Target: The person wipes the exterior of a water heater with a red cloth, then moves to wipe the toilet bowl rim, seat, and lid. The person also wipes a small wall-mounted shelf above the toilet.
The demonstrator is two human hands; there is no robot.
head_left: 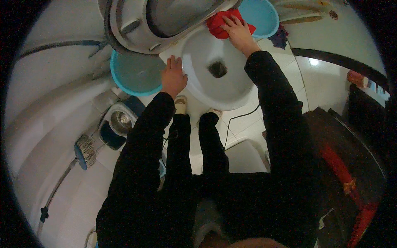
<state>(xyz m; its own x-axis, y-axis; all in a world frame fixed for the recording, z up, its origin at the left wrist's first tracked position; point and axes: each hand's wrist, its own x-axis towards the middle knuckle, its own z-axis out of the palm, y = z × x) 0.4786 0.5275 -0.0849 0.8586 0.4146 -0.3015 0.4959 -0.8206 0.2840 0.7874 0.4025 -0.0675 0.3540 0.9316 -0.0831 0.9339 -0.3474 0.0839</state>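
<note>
- A pale tiled floor (248, 125) with thin grout lines, mid-frame.
- Light-blue basin (138, 76) on it, upper left of centre.
- White bowl (198, 89), upper centre, a dark patch inside.
- Beige slipper (180, 106), just below the white bowl.
- Thin black cable (228, 126), curving over the tiles right of centre.
- Spin-mop bucket (117, 124), dark blue and white, left of centre.
- Crumpled dark cloth (279, 38), upper right.

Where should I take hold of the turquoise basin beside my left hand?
Probably by the near rim of the turquoise basin, coming from your side with your left hand, fingers over the edge. That curved rim shows openly, while the pale rounded fixture overlaps the far edge from this view.
</note>
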